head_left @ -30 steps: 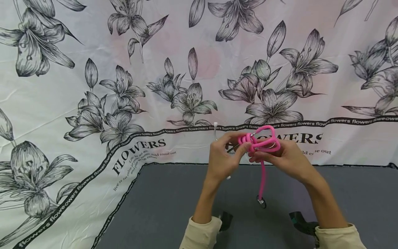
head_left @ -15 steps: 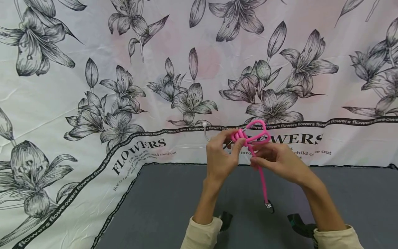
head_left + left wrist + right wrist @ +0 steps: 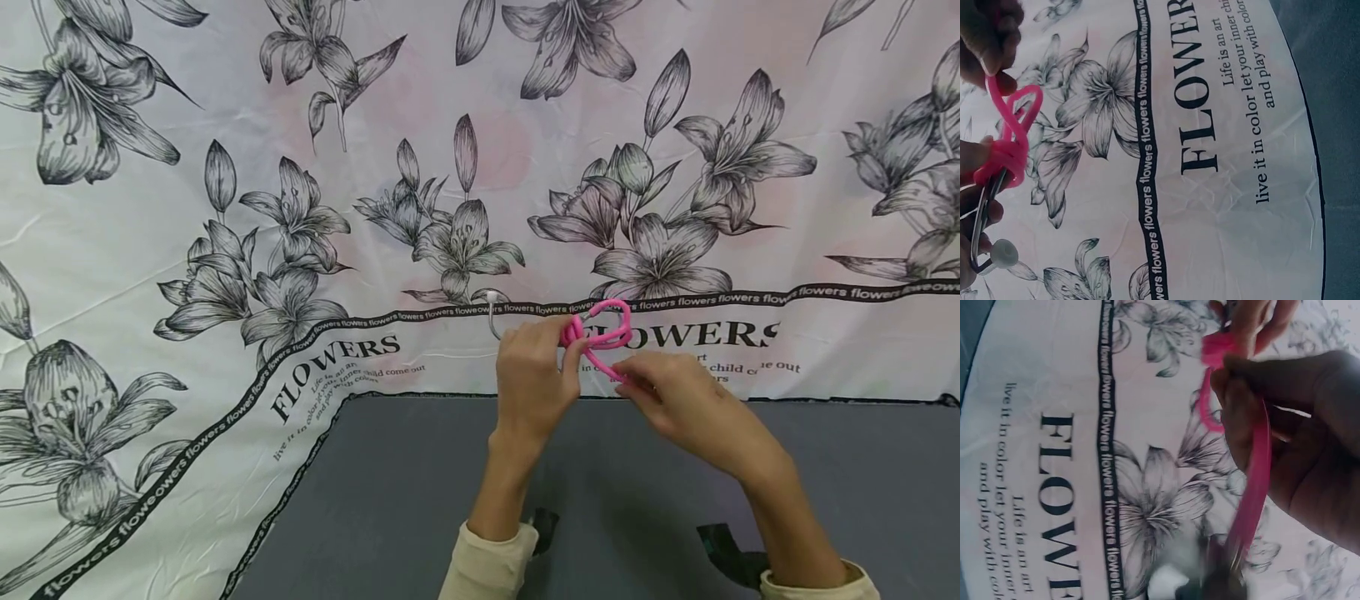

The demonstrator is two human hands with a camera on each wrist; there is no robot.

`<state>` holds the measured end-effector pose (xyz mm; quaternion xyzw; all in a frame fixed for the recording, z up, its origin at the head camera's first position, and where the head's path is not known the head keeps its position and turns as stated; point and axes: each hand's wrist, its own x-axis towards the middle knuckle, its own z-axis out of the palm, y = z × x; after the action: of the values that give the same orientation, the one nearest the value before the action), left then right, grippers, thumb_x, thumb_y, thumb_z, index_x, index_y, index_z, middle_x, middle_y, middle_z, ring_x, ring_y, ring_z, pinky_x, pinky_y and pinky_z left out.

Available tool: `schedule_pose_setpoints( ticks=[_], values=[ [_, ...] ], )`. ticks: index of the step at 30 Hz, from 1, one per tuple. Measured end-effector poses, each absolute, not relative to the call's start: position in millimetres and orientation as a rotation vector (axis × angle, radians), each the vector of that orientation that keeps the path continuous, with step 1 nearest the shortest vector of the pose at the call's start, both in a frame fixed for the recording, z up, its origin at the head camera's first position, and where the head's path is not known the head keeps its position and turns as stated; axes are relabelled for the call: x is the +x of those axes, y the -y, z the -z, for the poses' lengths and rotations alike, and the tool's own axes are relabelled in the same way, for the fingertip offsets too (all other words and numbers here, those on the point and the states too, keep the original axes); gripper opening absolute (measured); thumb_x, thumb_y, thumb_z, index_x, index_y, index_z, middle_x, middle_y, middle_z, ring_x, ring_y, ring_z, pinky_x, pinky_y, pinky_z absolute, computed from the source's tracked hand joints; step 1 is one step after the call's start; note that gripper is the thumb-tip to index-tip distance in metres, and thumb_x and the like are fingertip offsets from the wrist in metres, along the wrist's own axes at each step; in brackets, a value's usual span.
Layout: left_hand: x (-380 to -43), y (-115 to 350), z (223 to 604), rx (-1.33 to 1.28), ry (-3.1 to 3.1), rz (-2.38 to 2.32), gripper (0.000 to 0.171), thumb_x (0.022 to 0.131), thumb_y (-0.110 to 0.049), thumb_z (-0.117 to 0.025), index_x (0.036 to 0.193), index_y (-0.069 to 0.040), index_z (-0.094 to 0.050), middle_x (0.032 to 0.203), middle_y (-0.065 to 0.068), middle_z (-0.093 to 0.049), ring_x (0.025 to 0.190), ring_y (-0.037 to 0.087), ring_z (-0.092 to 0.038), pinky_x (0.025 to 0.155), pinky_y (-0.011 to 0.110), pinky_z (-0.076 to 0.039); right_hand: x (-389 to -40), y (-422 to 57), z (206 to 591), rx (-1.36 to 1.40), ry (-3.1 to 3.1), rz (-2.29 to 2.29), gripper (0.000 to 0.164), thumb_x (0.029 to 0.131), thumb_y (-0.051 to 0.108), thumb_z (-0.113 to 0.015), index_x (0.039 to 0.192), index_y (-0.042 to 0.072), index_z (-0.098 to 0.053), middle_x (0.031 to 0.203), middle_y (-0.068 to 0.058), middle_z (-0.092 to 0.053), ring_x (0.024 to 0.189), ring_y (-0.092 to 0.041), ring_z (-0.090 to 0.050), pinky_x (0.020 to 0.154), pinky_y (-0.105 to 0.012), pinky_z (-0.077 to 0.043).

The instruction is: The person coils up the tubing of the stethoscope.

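A pink cord [image 3: 626, 327] is wound in a tight coil with a loop standing out to its right. In the head view my left hand [image 3: 528, 387] pinches the coil between thumb and fingers. A bent metal rod [image 3: 980, 222], tipped with a white knob [image 3: 1005, 253], passes through the coil and along the left fingers. To the right, my right hand [image 3: 697, 408] pinches the cord's free length, which runs taut from the coil. In the right wrist view the cord's tail [image 3: 1252, 500] trails past the right fingers towards a blurred dark end piece.
A white cloth [image 3: 420, 433] printed with lilies and the word FLOWERS covers the background, its border edged in black. A grey surface [image 3: 390, 500] lies below the hands. Black straps [image 3: 727, 554] show near both beige cuffs.
The right hand has left the loop, taken the cord's free length and drawn it right and slightly down. The left hand shifted a little left; the hanging tail is out of the head view.
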<state>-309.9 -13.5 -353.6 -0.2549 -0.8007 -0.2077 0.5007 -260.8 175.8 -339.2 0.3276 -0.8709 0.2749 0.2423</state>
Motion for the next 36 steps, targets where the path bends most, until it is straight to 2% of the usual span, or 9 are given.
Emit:
schedule_pose_setpoints(
  ticks=[6,12,17,21,24,27,30,32,36],
  values=[
    [-306,7,355,-0.678,2.06,0.315,0.014,0.098,-0.028,-0.073,0.104,-0.015,-0.073,0.092,-0.006,-0.078,0.089,0.013,-0.071,0.077,0.028,-0.048,-255,-169,338,0.742,2.22,-0.457,0.018,0.084,-0.012,-0.077,0.099,-0.002,-0.077,0.085,-0.005,-0.062,0.079,-0.017,-0.055,0.065,-0.03,-0.05],
    [-300,0,356,-0.749,2.157,0.117,0.022,0.099,-0.032,-0.071,0.115,-0.018,-0.076,0.104,-0.008,-0.08,0.091,0.011,-0.071,0.078,0.025,-0.049,-260,-171,341,0.675,2.17,-0.405,0.031,0.071,-0.026,-0.077,0.092,-0.003,-0.075,0.085,-0.01,-0.062,0.085,-0.025,-0.055,0.072,-0.039,-0.05],
    [-298,1,354,-0.803,2.242,0.091,0.028,0.099,-0.034,-0.07,0.123,-0.02,-0.073,0.108,-0.009,-0.079,0.095,0.011,-0.071,0.081,0.025,-0.049,-267,-174,346,0.634,2.167,-0.429,0.029,0.071,-0.023,-0.081,0.092,-0.003,-0.076,0.101,-0.019,-0.071,0.101,-0.036,-0.063,0.083,-0.049,-0.058],
    [-298,3,353,-0.862,2.284,0.096,0.03,0.099,-0.035,-0.071,0.124,-0.02,-0.073,0.109,-0.01,-0.079,0.096,0.01,-0.071,0.081,0.023,-0.049,-270,-176,348,0.632,2.168,-0.433,0.034,0.069,-0.025,-0.079,0.094,-0.002,-0.077,0.101,-0.019,-0.078,0.094,-0.037,-0.072,0.085,-0.054,-0.058],
    [-299,4,352,-0.913,2.299,0.096,0.03,0.1,-0.035,-0.069,0.127,-0.021,-0.073,0.115,-0.01,-0.079,0.103,0.008,-0.071,0.087,0.022,-0.049,-272,-177,350,0.619,2.163,-0.441,0.035,0.07,-0.028,-0.072,0.093,-0.002,-0.077,0.088,-0.015,-0.079,0.081,-0.033,-0.072,0.077,-0.051,-0.058],
    [-300,5,350,-0.996,2.302,0.114,0.032,0.101,-0.034,-0.068,0.13,-0.021,-0.071,0.12,-0.01,-0.078,0.112,0.008,-0.07,0.094,0.023,-0.049,-273,-179,351,0.584,2.174,-0.481,0.028,0.074,-0.024,-0.073,0.092,-0.002,-0.077,0.086,-0.013,-0.077,0.081,-0.031,-0.069,0.072,-0.048,-0.057],
    [-302,10,347,-1.088,2.298,0.157,0.032,0.101,-0.033,-0.069,0.13,-0.02,-0.07,0.122,-0.009,-0.077,0.111,0.009,-0.069,0.095,0.024,-0.048,-273,-181,349,0.583,2.192,-0.527,0.023,0.078,-0.018,-0.076,0.091,0.0,-0.078,0.084,-0.011,-0.077,0.08,-0.027,-0.069,0.069,-0.045,-0.056],
    [-303,14,346,-1.155,2.289,0.218,0.03,0.1,-0.031,-0.07,0.128,-0.019,-0.071,0.12,-0.008,-0.077,0.108,0.009,-0.069,0.093,0.026,-0.048,-273,-183,348,0.617,2.2,-0.558,0.022,0.078,-0.017,-0.078,0.09,0.001,-0.079,0.083,-0.009,-0.077,0.078,-0.024,-0.071,0.067,-0.039,-0.057],
    [-308,22,346,-1.304,2.269,0.391,0.029,0.098,-0.028,-0.073,0.124,-0.015,-0.073,0.117,-0.006,-0.078,0.108,0.01,-0.07,0.094,0.029,-0.047,-272,-190,344,0.719,2.2,-0.665,0.024,0.078,-0.015,-0.08,0.093,0.004,-0.077,0.082,-0.007,-0.079,0.071,-0.016,-0.075,0.064,-0.018,-0.056]
  ],
)
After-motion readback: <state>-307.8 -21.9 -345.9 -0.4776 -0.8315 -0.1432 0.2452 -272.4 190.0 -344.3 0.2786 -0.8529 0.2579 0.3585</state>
